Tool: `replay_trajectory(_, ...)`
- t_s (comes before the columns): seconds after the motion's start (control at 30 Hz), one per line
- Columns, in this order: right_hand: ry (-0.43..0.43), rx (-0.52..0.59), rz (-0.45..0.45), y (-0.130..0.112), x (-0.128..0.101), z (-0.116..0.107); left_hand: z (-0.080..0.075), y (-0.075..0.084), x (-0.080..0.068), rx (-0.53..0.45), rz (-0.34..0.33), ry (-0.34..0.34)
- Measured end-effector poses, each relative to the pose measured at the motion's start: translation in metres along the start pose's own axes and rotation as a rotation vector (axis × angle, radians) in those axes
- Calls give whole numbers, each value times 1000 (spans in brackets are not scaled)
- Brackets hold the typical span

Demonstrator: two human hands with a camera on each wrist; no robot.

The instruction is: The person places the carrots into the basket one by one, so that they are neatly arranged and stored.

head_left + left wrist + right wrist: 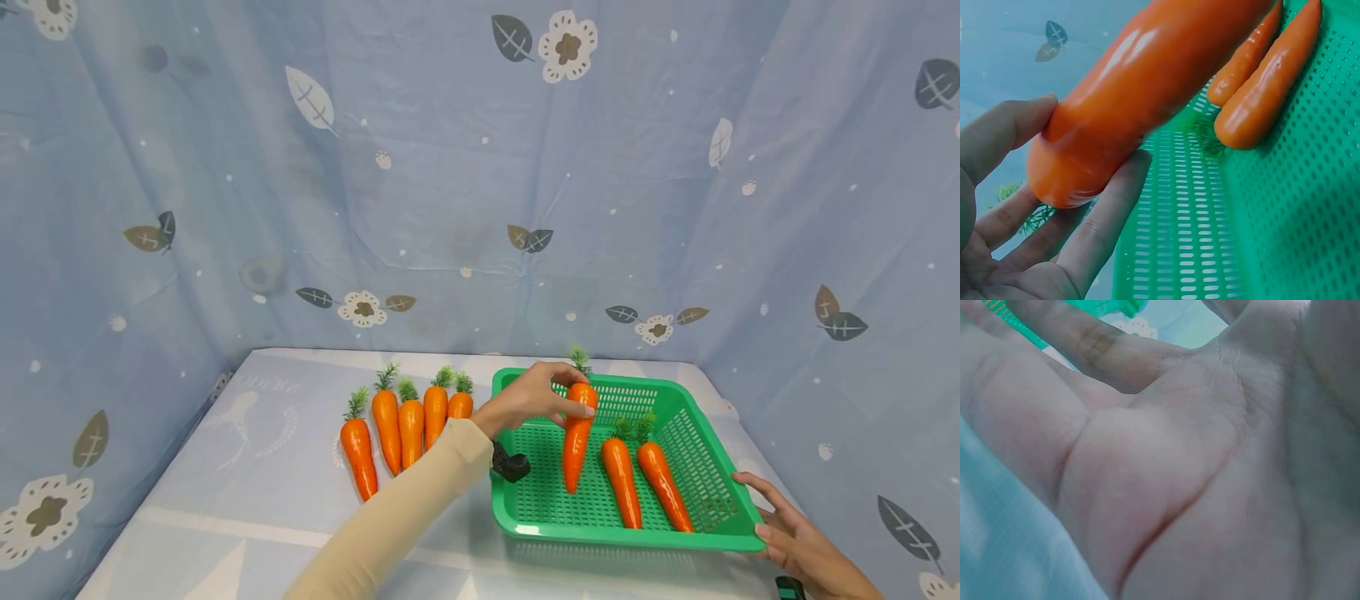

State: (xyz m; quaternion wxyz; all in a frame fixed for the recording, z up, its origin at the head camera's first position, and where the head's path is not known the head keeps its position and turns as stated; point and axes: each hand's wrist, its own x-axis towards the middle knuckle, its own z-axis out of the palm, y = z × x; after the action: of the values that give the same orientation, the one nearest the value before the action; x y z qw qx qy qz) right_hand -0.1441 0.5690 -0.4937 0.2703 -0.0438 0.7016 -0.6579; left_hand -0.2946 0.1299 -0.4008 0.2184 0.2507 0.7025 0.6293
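Observation:
My left hand point(536, 393) holds an orange carrot point(577, 437) by its thick top end, thumb on one side and fingers on the other. The carrot hangs tip down over the left half of a green plastic basket point(566, 539); its leafy green top point(579, 358) shows behind the fingers. Two more carrots point(621, 483) point(665, 487) lie side by side in the basket, tips toward me. At the basket's right front corner, my right hand point(798, 537) grips the rim with thumb and fingers. In the right wrist view the palm point(1160, 462) covers most of the frame.
Several carrots point(386, 429) with leafy tops lie in a row on the white patterned table point(217, 500), left of the basket and partly behind my left sleeve point(405, 508). A blue floral curtain point(450, 183) surrounds the table at the back and sides.

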Motion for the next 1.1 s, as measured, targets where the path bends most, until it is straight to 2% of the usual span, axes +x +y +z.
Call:
replay_trajectory(0.43, -35, 15, -31, 2, -4, -4, 33, -11, 21, 23, -118, -6)
replay_trajectory(0.57, -66, 26, -56, 1, -4, -3, 43, -15, 27, 50, -172, 30)
replay_trajectory(0.8, -32, 38, -18, -2, -2, -2, 56, -21, 32, 173, -267, 107)
replay_trajectory(1.1, -25, 57, -32, -3, 0, 2, 64, -32, 35, 146, -301, 145)
